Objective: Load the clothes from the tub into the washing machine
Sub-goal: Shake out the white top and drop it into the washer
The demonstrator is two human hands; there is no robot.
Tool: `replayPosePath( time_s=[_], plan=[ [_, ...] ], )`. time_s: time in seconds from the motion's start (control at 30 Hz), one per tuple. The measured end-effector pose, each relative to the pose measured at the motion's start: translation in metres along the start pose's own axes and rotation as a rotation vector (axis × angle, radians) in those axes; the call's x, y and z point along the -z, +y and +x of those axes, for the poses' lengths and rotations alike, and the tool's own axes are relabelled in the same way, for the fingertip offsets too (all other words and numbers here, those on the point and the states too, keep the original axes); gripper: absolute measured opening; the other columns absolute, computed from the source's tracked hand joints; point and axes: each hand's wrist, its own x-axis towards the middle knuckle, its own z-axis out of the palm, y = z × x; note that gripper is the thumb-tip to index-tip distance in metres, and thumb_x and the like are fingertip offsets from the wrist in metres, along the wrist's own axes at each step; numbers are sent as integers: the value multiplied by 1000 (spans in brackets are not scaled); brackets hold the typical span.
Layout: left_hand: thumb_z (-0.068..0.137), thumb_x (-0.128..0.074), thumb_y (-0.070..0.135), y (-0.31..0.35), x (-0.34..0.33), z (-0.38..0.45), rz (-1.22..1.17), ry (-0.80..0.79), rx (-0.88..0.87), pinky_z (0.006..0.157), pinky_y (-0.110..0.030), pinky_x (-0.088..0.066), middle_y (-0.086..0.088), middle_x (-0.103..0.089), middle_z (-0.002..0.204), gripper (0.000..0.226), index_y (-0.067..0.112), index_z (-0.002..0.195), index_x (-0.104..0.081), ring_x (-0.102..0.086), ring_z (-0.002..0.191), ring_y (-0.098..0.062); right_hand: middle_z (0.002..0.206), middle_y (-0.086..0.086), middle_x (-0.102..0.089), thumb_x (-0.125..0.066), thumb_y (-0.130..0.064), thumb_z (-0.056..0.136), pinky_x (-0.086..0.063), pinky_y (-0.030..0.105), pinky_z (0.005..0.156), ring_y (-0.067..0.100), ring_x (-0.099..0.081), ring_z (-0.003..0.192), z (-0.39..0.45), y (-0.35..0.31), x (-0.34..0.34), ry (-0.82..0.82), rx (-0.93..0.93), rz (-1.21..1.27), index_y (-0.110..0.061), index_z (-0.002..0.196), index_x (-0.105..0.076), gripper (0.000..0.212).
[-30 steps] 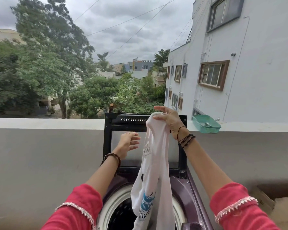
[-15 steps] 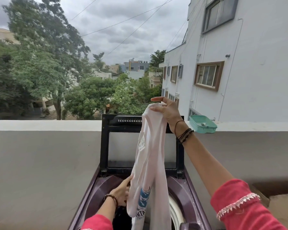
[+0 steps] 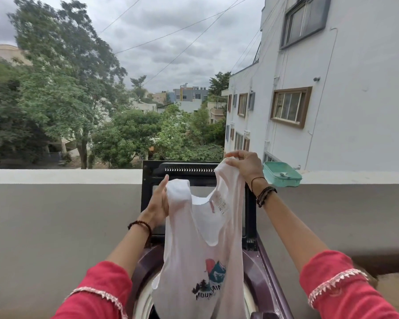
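Observation:
A white sleeveless shirt (image 3: 203, 256) with a mountain print hangs spread open above the washing machine (image 3: 260, 282), a purple top-loader. Its black lid (image 3: 189, 171) stands upright against the parapet. My left hand (image 3: 158, 203) grips the shirt's left shoulder strap. Higher up, my right hand (image 3: 244, 165) pinches the right strap. The drum opening (image 3: 145, 305) shows only at the bottom edge, mostly behind the shirt. The tub is out of view.
A grey parapet wall (image 3: 62, 217) with a white top runs across in front of me. A teal plastic tray (image 3: 282, 174) sits on the parapet just right of my right hand. A white building rises at right.
My left hand came up from the drum area and took hold of the shirt's left strap. The shirt, hanging bunched from my right hand before, is now spread open between both hands.

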Motion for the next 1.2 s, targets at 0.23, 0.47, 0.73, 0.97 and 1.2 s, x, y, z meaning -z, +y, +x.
replayPosePath(
  time_s=[0.23,0.47,0.73,0.97,1.2],
  plan=[
    [76,-68,-1,89,-45,-7,508,-253,-190,65,-22,-56,2,-70,90,39,16,110,-60,-67,79,-10,122,4,-63,-48,-2,88,-45,28,95,23,-58,112,12,-9,1,-254,166,-543,-17,120,-63,38],
    [80,-68,3,139,-87,-14,1047,224,-741,79,-25,-47,-3,-60,87,17,3,96,-72,-53,81,-13,87,5,-59,-50,2,85,-46,29,70,29,-61,89,24,-49,20,99,432,-612,-8,93,-73,26],
    [88,-61,12,156,-102,-15,887,321,-866,60,-13,-47,-8,-66,89,15,2,98,-67,-58,74,-14,112,9,-52,-63,-25,86,-53,37,80,25,-57,99,29,-65,24,298,442,-771,-10,98,-73,21],
    [92,-57,17,175,-109,-16,1018,493,-1120,58,-22,-47,-10,-61,90,31,-5,113,-51,-60,72,-23,109,10,-60,-61,-30,88,-37,22,68,26,-63,92,37,-83,42,449,339,-421,-11,101,-70,24],
    [90,-60,18,178,-111,-13,1099,577,-1030,47,-3,-37,-6,-59,89,25,-2,104,-58,-51,74,-17,103,12,-68,-67,-20,85,-43,20,73,24,-64,94,47,-95,41,362,318,-351,-6,94,-72,18]
  ],
)
